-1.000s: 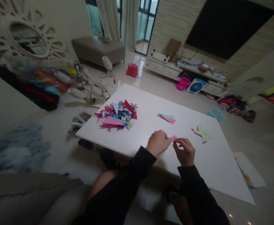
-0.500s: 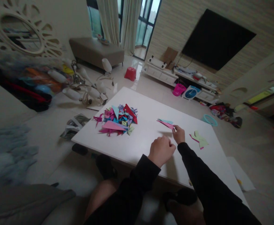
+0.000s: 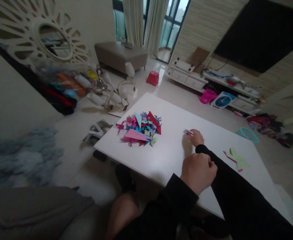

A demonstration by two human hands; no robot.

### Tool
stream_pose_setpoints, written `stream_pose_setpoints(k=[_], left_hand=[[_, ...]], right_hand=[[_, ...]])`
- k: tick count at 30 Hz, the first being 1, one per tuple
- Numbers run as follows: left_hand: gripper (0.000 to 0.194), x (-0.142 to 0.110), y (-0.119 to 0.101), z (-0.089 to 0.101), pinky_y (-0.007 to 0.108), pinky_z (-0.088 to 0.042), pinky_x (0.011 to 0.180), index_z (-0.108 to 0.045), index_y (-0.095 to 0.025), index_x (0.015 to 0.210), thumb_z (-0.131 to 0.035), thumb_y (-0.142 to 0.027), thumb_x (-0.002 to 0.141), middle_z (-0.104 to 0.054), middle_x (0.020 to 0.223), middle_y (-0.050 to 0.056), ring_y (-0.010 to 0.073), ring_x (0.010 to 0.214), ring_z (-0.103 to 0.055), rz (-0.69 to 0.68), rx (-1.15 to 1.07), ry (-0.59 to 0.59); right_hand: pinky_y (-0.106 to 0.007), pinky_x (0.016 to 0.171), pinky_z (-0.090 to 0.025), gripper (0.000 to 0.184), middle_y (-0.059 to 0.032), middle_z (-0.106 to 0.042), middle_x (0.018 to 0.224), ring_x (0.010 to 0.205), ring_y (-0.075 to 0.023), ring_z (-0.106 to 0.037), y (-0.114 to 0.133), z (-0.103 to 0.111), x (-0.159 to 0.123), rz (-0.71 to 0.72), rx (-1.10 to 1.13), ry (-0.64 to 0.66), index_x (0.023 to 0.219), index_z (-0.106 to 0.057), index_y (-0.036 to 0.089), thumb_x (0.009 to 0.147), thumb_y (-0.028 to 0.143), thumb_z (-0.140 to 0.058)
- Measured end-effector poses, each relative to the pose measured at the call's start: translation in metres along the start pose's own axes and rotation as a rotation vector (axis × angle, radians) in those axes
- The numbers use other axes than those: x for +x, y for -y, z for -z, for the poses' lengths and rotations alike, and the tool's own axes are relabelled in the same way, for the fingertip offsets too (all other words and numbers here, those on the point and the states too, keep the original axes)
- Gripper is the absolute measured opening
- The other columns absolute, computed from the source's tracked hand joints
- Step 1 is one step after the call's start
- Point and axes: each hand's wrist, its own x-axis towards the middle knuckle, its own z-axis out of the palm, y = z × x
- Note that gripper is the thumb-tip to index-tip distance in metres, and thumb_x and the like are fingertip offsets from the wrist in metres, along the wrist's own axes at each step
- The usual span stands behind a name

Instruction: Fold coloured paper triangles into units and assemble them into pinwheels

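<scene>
My right hand [image 3: 196, 137] is over the middle of the white table [image 3: 171, 156], closed on folded paper pieces [image 3: 188, 132]. Their pointed pink and bluish ends stick out to the left, while the rest is hidden by the fingers. Nearer to me, my left hand [image 3: 199, 173] is curled into a fist in front of the right forearm. Its back faces me, so whatever may be inside is hidden. To the left lies a heap of colourful folded paper [image 3: 142, 128], with long pointed pieces on top. A pale green and pink folded paper [image 3: 236, 160] rests at the right.
Beyond the table stand a red stool [image 3: 153, 78], a pink bin [image 3: 208, 96] and a low white cabinet [image 3: 186, 78]. A lamp with several white shades [image 3: 115, 97] lies on the floor at the left. A turquoise basket [image 3: 248, 134] is past the right edge.
The view has swung left. My right hand has moved in over the folded paper pieces and covers more of them. My left fist has shifted right and nearer, now overlapping the right sleeve.
</scene>
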Motion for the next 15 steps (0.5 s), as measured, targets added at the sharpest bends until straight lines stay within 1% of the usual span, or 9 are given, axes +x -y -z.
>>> stream_pose_setpoints(k=[2, 4, 7, 8, 10, 12, 13, 15], left_hand=[[0.029, 0.0, -0.001, 0.0, 0.031, -0.049, 0.068, -0.075, -0.021, 0.084, -0.051, -0.034, 0.092, -0.075, 0.082, 0.008, 0.0207, 0.074, -0.068, -0.013, -0.021, -0.003], [0.029, 0.001, -0.002, -0.001, 0.03, -0.048, 0.068, -0.074, -0.021, 0.083, -0.051, -0.035, 0.092, -0.075, 0.081, 0.008, 0.0203, 0.073, -0.068, -0.039, -0.047, -0.022], [0.027, 0.002, -0.002, -0.001, 0.03, -0.047, 0.067, -0.072, -0.021, 0.079, -0.052, -0.035, 0.091, -0.074, 0.081, 0.007, 0.0201, 0.074, -0.067, -0.076, -0.074, -0.074], [0.027, 0.002, -0.002, -0.001, 0.03, -0.046, 0.067, -0.072, -0.021, 0.078, -0.052, -0.034, 0.091, -0.074, 0.081, 0.007, 0.0201, 0.075, -0.067, -0.083, -0.081, -0.088], [0.026, 0.002, -0.003, -0.001, 0.031, -0.045, 0.067, -0.071, -0.021, 0.077, -0.053, -0.034, 0.09, -0.074, 0.08, 0.006, 0.02, 0.076, -0.067, -0.085, -0.091, -0.105], [0.025, 0.002, -0.003, 0.0, 0.031, -0.044, 0.066, -0.07, -0.021, 0.076, -0.053, -0.033, 0.09, -0.074, 0.08, 0.006, 0.0199, 0.076, -0.067, -0.079, -0.096, -0.109], [0.025, 0.001, -0.003, 0.0, 0.031, -0.043, 0.065, -0.07, -0.021, 0.076, -0.053, -0.033, 0.089, -0.074, 0.08, 0.006, 0.0198, 0.075, -0.067, -0.078, -0.097, -0.107], [0.025, 0.001, -0.003, 0.0, 0.031, -0.042, 0.064, -0.07, -0.021, 0.076, -0.053, -0.033, 0.09, -0.074, 0.08, 0.006, 0.0196, 0.074, -0.066, -0.077, -0.101, -0.097]], right_hand=[[-0.04, 0.085, -0.043, 0.006, -0.0128, -0.067, 0.091, 0.092, -0.0241, -0.057, 0.026, -0.011, -0.001, 0.125, 0.033, 0.086, 0.08, -0.065, 0.02, 0.081, 0.015, -0.061], [-0.038, 0.089, -0.043, 0.009, -0.0125, -0.068, 0.099, 0.099, -0.0244, -0.057, 0.06, -0.027, -0.009, 0.261, 0.068, 0.173, 0.09, -0.067, 0.019, 0.084, 0.017, -0.062], [-0.034, 0.091, -0.044, 0.011, -0.0084, -0.068, 0.103, 0.101, -0.0228, -0.057, 0.121, -0.057, -0.03, 0.435, 0.106, 0.288, 0.098, -0.068, 0.021, 0.087, 0.022, -0.066], [-0.034, 0.091, -0.043, 0.012, -0.0079, -0.068, 0.105, 0.101, -0.0227, -0.057, 0.142, -0.066, -0.038, 0.496, 0.109, 0.328, 0.1, -0.068, 0.022, 0.088, 0.024, -0.067], [-0.034, 0.089, -0.043, 0.01, -0.0094, -0.067, 0.102, 0.1, -0.0237, -0.056, 0.179, -0.083, -0.052, 0.646, 0.039, 0.401, 0.1, -0.067, 0.02, 0.092, 0.027, -0.064], [-0.034, 0.087, -0.042, 0.013, -0.0107, -0.067, 0.105, 0.102, -0.0248, -0.056, 0.207, -0.097, -0.06, 0.703, -0.029, 0.441, 0.102, -0.066, 0.019, 0.093, 0.03, -0.064], [-0.034, 0.086, -0.041, 0.015, -0.0111, -0.067, 0.106, 0.103, -0.0253, -0.055, 0.216, -0.102, -0.061, 0.701, -0.062, 0.449, 0.103, -0.065, 0.019, 0.093, 0.03, -0.065], [-0.034, 0.086, -0.04, 0.017, -0.0117, -0.067, 0.107, 0.103, -0.0259, -0.055, 0.227, -0.11, -0.061, 0.674, -0.114, 0.455, 0.105, -0.065, 0.018, 0.091, 0.027, -0.067]])
